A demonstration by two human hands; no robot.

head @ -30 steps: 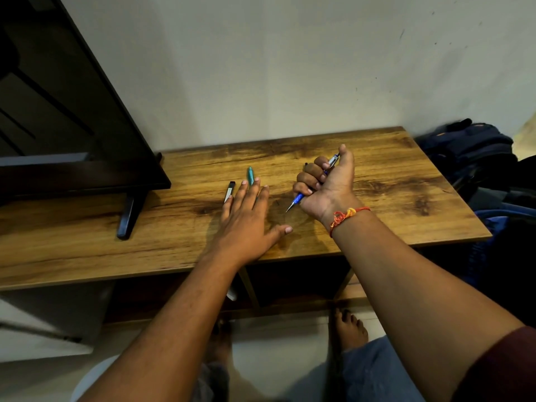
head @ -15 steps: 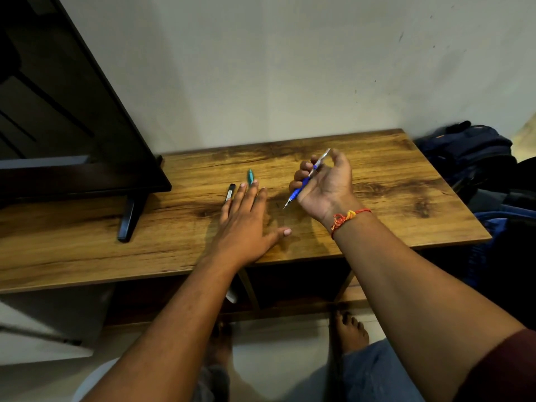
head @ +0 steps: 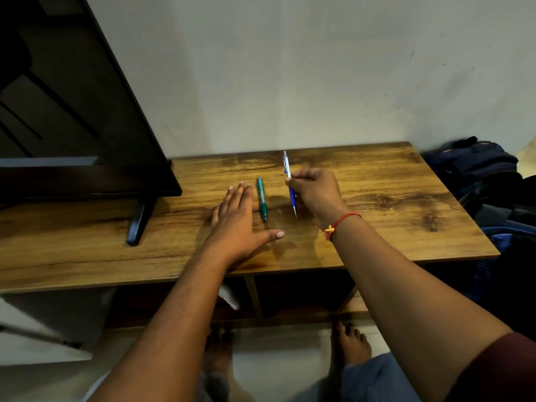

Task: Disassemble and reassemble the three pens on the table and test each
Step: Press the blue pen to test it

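A blue and silver pen (head: 291, 187) lies lengthwise on the wooden table (head: 391, 216), tip toward me. My right hand (head: 314, 190) pinches its middle with curled fingers. A green pen (head: 261, 199) lies just left of it, parallel, and looks blurred. My left hand (head: 236, 220) rests flat on the table to the left of the green pen, fingers straight, thumb spread out. The black pen seen earlier is hidden under my left hand.
A dark flat screen (head: 72, 126) on a black stand foot (head: 139, 221) fills the table's left side. Dark bags (head: 478, 169) are piled right of the table. My bare feet (head: 351, 343) are on the floor below the table's front edge.
My right hand turned over and brought the blue pen down onto the table, right of the green pen. My left hand slid left over the black pen. The green pen appears nearer me.
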